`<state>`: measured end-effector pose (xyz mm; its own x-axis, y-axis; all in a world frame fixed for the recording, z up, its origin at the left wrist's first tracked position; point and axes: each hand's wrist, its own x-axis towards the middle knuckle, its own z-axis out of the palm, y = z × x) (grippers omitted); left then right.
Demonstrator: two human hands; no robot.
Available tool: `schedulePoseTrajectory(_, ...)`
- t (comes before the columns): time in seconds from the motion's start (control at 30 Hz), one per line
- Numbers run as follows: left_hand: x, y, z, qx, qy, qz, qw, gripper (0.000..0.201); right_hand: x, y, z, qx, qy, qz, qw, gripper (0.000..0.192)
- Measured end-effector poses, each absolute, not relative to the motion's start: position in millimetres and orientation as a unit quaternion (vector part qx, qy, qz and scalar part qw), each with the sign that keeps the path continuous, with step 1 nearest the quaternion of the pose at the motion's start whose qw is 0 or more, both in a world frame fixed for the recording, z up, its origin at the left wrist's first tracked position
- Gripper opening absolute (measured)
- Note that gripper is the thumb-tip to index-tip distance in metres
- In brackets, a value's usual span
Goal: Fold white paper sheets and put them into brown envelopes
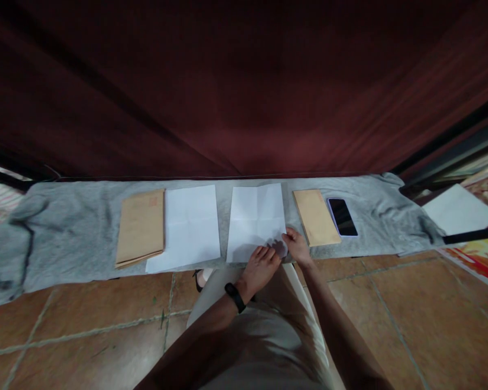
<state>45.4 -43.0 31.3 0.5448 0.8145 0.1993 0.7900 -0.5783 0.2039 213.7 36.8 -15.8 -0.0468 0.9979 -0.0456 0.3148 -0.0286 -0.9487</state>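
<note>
A creased white sheet of paper (pixel 252 214) lies unfolded in front of me, its fold lines crossing near the middle. My left hand (pixel 262 266), below a black wristband, rests on the sheet's near edge with its fingers laid on the paper. At the lower right edge, my right hand (pixel 296 245) pinches the sheet between thumb and fingers. Left of it lies more creased white paper (pixel 193 227), partly under a stack of brown envelopes (pixel 141 225). To the right, beside my right hand, are slimmer brown envelopes (pixel 316 216).
A phone (pixel 342 218) with a dark screen lies right of the slim envelopes. Grey cloth (pixel 382 216) covers the narrow surface. A dark red curtain (pixel 244 108) hangs behind it. White paper (pixel 459 208) and a colourful printed item (pixel 477 260) are at far right, above the tiled floor (pixel 390 303).
</note>
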Motion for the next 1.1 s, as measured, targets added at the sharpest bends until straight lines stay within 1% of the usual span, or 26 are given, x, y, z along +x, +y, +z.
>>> schedulePoseTrajectory(0.13,36.6,-39.0,25.0,0.853,0.490,0.173,0.052,0.014,209.2,41.1,-14.5,-0.580,-0.601,0.406,0.372,0.030)
schedulePoseTrajectory(0.23,24.0,-34.6,17.5,0.834,0.517,0.185,0.046,0.011,205.1,35.7,-10.1,-0.626,-0.621,0.329,0.338,0.034)
schedulePoseTrajectory(0.33,9.8,-29.6,10.4,0.805,0.554,0.210,0.032,0.022,199.2,26.8,-3.5,-0.662,-0.645,0.195,0.327,0.044)
schedulePoseTrajectory(0.4,2.6,-25.4,7.5,0.785,0.577,0.225,0.027,0.034,192.4,22.0,0.4,-0.643,-0.678,0.133,0.331,0.048)
schedulePoseTrajectory(0.5,-1.7,-18.1,5.5,0.767,0.600,0.226,0.027,0.048,176.2,17.8,2.4,-0.578,-0.737,0.135,0.325,0.047)
schedulePoseTrajectory(0.6,-0.1,-13.4,3.7,0.772,0.606,0.189,0.033,0.056,158.8,14.3,-0.8,-0.531,-0.785,0.155,0.279,0.046)
schedulePoseTrajectory(0.7,2.0,-14.6,0.5,0.780,0.607,0.145,0.032,0.057,150.1,10.0,-5.8,-0.513,-0.818,0.134,0.224,0.047)
schedulePoseTrajectory(0.8,2.3,-18.3,-2.4,0.783,0.609,0.123,0.022,0.058,150.4,9.4,-8.3,-0.506,-0.834,0.108,0.193,0.047)
schedulePoseTrajectory(0.97,2.8,-19.3,-2.7,0.780,0.615,0.115,0.016,0.058,154.9,28.8,-7.4,-0.496,-0.848,0.090,0.162,0.049)
schedulePoseTrajectory(1.1,3.6,-18.4,-2.2,0.778,0.617,0.114,0.018,0.058,155.8,53.9,-8.7,-0.494,-0.851,0.086,0.154,0.051)
